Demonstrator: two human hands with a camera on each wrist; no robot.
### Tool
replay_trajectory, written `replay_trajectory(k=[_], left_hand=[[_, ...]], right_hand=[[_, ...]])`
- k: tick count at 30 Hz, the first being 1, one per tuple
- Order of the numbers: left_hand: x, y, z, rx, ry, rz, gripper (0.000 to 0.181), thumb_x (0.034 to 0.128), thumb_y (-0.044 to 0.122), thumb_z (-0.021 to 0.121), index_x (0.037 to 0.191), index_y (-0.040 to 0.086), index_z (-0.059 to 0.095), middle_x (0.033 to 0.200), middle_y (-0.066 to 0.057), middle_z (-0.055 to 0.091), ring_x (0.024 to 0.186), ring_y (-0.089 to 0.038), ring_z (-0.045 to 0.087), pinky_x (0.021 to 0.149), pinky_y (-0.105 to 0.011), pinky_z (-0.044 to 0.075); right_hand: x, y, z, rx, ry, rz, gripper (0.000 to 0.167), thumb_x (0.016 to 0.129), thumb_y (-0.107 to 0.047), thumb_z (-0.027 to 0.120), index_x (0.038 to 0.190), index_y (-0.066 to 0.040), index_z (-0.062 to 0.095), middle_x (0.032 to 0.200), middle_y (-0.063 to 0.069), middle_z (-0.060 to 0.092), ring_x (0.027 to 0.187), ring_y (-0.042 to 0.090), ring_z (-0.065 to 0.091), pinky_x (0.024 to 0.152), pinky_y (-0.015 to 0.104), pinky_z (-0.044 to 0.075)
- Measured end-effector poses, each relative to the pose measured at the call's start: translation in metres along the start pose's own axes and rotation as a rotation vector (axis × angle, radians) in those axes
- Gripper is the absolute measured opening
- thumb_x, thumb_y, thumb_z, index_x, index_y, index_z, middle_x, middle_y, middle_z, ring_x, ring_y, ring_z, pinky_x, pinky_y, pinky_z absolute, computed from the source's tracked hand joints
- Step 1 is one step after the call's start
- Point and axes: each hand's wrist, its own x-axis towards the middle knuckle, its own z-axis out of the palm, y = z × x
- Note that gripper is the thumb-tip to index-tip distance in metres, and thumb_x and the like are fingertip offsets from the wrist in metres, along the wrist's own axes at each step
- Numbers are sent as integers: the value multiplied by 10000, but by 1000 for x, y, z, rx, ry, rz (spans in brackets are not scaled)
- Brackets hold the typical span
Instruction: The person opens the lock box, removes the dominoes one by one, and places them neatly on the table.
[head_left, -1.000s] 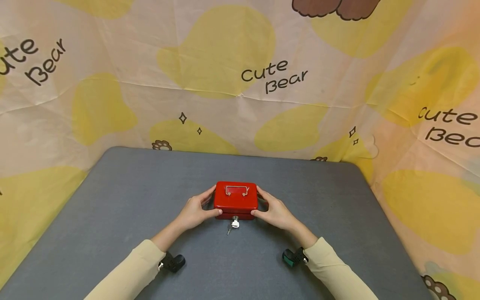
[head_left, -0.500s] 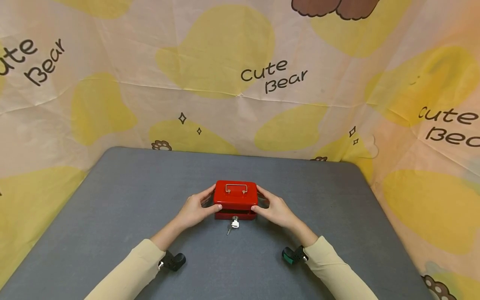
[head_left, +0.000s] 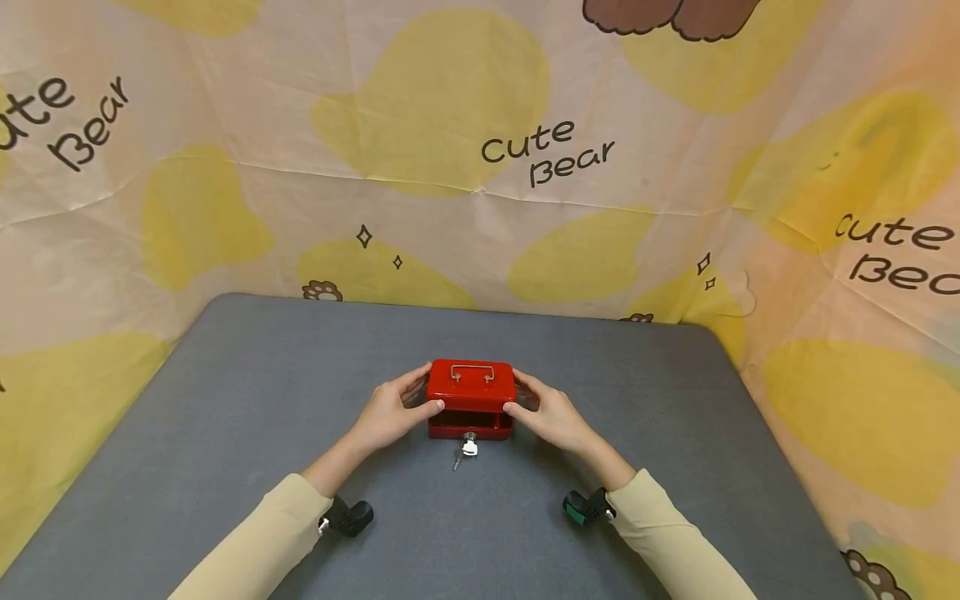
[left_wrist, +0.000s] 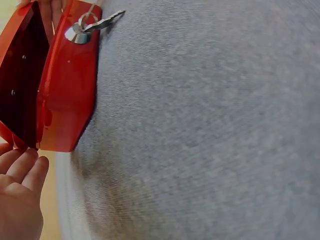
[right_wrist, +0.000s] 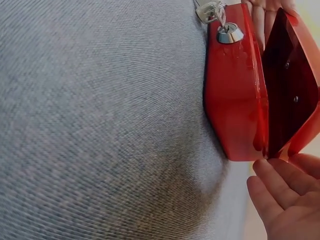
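Head view: left fingers and right fingers grip the red lid, now raised higher.

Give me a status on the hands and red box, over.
Left hand and right hand at either side of box, thumbs on lid front corners. Lid partly open, keys at lock. No obstruction seen.

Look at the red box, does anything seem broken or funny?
Nothing looks damaged or spilled. The lid of the red cash box tilts partly open, but the left hand and right hand hold it; the keys are at the lock.
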Motion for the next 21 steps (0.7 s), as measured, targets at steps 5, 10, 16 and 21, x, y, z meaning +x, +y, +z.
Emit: replay_trajectory(k=[5, 10, 16, 21], left_hand=[[2, 2, -2, -13, 10, -26, 682, 782, 335, 727, 1359, 91, 456, 1320, -116, 519, 1151, -216, 556, 907, -335, 461], [3, 4, -2, -28, 12, -39, 665, 781, 341, 727, 1346, 97, 474, 1305, -110, 533, 1138, -204, 565, 892, -324, 473], [3, 6, -2, -54, 12, -27, 661, 786, 317, 727, 1343, 69, 472, 1297, -144, 533, 1132, -235, 568, 882, -329, 476], [4, 5, -2, -80, 13, -14, 654, 785, 301, 730, 1336, 57, 477, 1289, -162, 535, 1123, -263, 571, 878, -352, 478]], right_hand=[[2, 0, 0, -4, 14, 16, 593, 861, -311, 641, 1379, -118, 427, 1270, 66, 573, 1106, 228, 590, 928, 376, 464], [3, 1, 2, 16, 16, 9, 585, 866, -297, 636, 1383, -126, 423, 1277, 68, 566, 1100, 227, 594, 925, 372, 466], [0, 3, 2, -13, -23, -23, 696, 834, -290, 677, 1421, -104, 352, 1360, 81, 483, 1142, 252, 563, 905, 376, 478], [1, 5, 2, -29, -16, -78, 712, 823, -259, 691, 1416, -68, 347, 1344, 106, 495, 1129, 265, 570, 895, 377, 483]])
